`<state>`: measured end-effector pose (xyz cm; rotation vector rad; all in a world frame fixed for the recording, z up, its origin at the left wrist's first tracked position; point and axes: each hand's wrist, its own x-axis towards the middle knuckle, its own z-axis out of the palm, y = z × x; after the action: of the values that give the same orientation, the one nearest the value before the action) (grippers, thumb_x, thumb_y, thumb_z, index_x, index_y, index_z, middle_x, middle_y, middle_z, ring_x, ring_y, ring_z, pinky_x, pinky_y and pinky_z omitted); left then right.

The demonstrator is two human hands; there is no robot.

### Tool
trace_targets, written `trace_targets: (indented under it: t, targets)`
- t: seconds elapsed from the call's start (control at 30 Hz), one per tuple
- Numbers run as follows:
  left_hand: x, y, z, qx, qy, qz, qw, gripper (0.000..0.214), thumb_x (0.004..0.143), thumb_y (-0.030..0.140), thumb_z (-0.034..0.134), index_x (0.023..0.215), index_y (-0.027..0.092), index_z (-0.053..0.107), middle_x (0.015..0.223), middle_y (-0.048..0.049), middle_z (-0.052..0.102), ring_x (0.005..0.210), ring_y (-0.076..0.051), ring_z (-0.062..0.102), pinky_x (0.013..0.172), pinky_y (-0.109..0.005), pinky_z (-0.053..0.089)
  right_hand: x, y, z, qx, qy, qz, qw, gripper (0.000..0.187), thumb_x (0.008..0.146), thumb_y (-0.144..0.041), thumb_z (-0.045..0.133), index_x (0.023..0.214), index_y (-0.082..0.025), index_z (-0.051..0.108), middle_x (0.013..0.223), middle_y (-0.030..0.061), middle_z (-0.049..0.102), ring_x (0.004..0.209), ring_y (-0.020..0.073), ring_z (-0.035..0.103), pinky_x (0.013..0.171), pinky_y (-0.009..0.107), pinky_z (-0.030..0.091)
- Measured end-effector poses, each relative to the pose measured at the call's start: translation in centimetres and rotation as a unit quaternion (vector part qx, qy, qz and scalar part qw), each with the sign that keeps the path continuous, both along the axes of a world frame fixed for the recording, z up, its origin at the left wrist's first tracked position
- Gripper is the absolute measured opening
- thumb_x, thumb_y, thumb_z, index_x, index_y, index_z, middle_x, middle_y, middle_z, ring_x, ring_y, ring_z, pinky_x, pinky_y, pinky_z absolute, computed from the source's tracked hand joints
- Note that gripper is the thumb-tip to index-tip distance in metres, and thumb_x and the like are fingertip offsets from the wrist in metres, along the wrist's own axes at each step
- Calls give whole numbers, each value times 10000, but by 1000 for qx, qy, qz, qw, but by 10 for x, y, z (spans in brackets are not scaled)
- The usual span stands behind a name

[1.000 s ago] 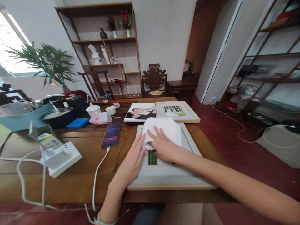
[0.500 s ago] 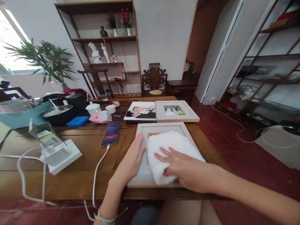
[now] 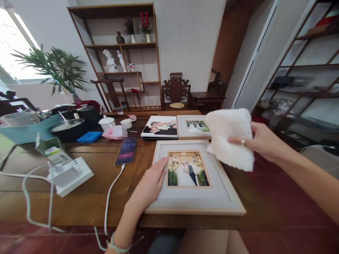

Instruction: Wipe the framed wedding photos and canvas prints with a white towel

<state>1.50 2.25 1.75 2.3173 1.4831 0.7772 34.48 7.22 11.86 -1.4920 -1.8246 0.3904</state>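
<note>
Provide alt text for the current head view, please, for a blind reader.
A person's left hand rests on the left side of a framed wedding photo on a wooden table; the right hand holds up a white cloth nearby.

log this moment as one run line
left grip: open, resting on left side of near frame | right grip: closed on white cloth, held up | far frame: partly behind cloth

A rectangular, pale-wood picture frame with a wide white mat [image 3: 189, 200] lies flat and face up near the front edge of the brown wooden table [image 3: 103, 158], towards its right edge. A small colour photo [image 3: 188, 170] (a couple, white gown and dark suit) sits inside. A fluffy white cloth [image 3: 227, 130] is held up, drooping, near the frame's far right corner.
</note>
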Motion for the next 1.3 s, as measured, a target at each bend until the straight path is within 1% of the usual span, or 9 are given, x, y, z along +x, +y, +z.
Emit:
trace_targets:
  t: [0.13, 0.23, 0.33, 0.4, 0.53, 0.7, 0.83, 1.17, 1.3]
  targets:
    - [0, 1, -1, 0, -3, 3, 1000, 430, 919, 282, 354, 1339, 195, 388, 1377, -92, 453, 1267, -213, 419, 1068, -393, 333, -30, 27, 3, 195, -131, -45, 971, 145, 768, -136, 533, 901, -132, 592, 959, 154, 651, 936, 303, 599, 767, 421, 474]
    - [0, 1, -1, -8, -7, 7, 1000, 432, 917, 266, 360, 1341, 188, 381, 1380, -97, 448, 1268, -212, 417, 1070, -401, 325, -74, 43, -11, 318, -220, 93, 917, 351, 739, 48, 395, 978, -110, 597, 1247, 186, 526, 1192, 305, 446, 922, 468, 403]
    - [2, 2, 2, -5, -16, 1, 1000, 425, 911, 227, 365, 1331, 172, 388, 1357, -116, 469, 1250, -221, 437, 1055, -412, 339, -120, 50, -35, 293, -295, 252, 874, 364, 731, 60, 435, 970, -150, 613, 1314, 149, 485, 1217, 251, 427, 961, 442, 376]
    - [4, 1, 6, 0, -24, -12, 1000, 412, 909, 197, 360, 1319, 183, 405, 1327, -118, 498, 1226, -228, 461, 1035, -417, 359, -143, 50, -50, 251, -339, 342, 840, 315, 724, 34, 494, 935, -159, 628, 1266, 149, 530, 1134, 237, 504, 938, 414, 387]
    - [6, 2, 9, 5, -34, -26, 999, 400, 907, 178, 360, 1298, 210, 436, 1311, -104, 515, 1211, -235, 474, 1020, -415, 372, -160, 51, -67, 217, -363, 370, 827, 257, 722, 21, 514, 856, -155, 645, 1148, 144, 605, 1016, 226, 570, 874, 366, 407]
    - [4, 3, 5, 6, -32, -8, 999, 386, 899, 200, 381, 1277, 182, 454, 1305, -107, 524, 1213, -228, 479, 1026, -402, 376, -153, 58, -64, 193, -379, 344, 837, 235, 781, -51, 517, 939, -160, 652, 1122, 160, 603, 1072, 245, 536, 905, 388, 356]
    - [3, 2, 3, 0, -21, 3, 1000, 400, 895, 204, 378, 1285, 146, 447, 1336, -122, 495, 1241, -220, 453, 1049, -393, 354, -139, 55, -59, 172, -388, 307, 852, 148, 794, -131, 546, 868, -174, 667, 1076, 151, 621, 1098, 254, 517, 929, 396, 324]
    - [4, 1, 2, -6, -17, 13, 1000, 402, 905, 224, 365, 1291, 147, 444, 1349, -110, 485, 1252, -206, 440, 1065, -393, 340, -50, 35, -53, 103, -423, 207, 876, 429, 585, 86, 393, 787, -182, 660, 954, 96, 641, 930, 233, 587, 828, 371, 373]
    - [3, 2, 1, -6, -14, 11, 1000, 403, 910, 228, 359, 1297, 149, 440, 1348, -100, 486, 1256, -194, 434, 1073, -377, 330, -39, 24, -53, 85, -431, 195, 877, 458, 530, 92, 370, 768, -177, 653, 945, 98, 632, 929, 234, 584, 818, 354, 381]
